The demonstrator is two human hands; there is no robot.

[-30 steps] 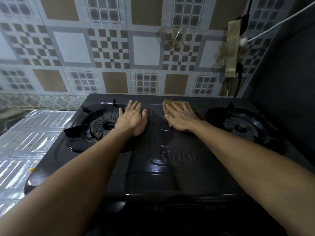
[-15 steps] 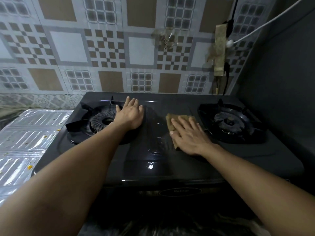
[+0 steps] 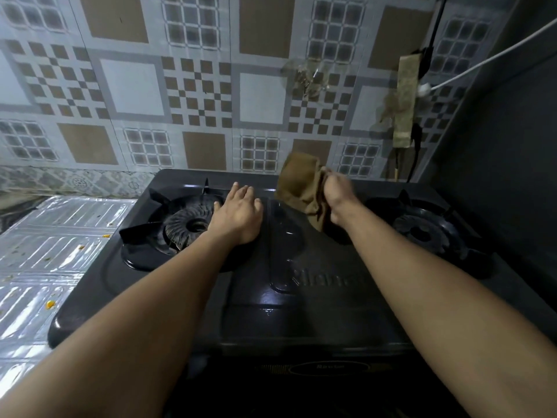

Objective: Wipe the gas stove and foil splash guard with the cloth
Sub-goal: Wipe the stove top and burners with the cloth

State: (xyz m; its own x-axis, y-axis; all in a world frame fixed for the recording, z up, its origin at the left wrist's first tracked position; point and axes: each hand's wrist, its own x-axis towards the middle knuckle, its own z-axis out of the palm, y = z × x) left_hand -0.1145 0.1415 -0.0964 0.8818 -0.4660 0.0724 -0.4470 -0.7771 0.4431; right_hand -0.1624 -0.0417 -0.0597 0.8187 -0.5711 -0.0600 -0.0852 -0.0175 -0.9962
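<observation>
At the far left, a foil splash guard (image 3: 54,251) was laid flat beside the stove; its silver surface was ribbed and creased, and yellow and dark specks were scattered over it. Just to its right, the black gas stove (image 3: 271,297) was seen, glossy and smooth, with raised lettering pressed into its centre panel. The left burner (image 3: 190,226), a ridged round ring under dark pan supports, was partly covered by the left hand (image 3: 238,214), which was rested flat on the stove top with its fingers straight and close together, nothing being held. Right of centre, a brown cloth (image 3: 301,185) of soft, crumpled fabric was raised off the stove near the back edge and was gripped in the right hand (image 3: 337,194), whose fingers were curled round a bunched fold. The right burner (image 3: 422,229) was left uncovered further right. Behind everything, a wall of patterned square tiles (image 3: 150,86) was shown.
</observation>
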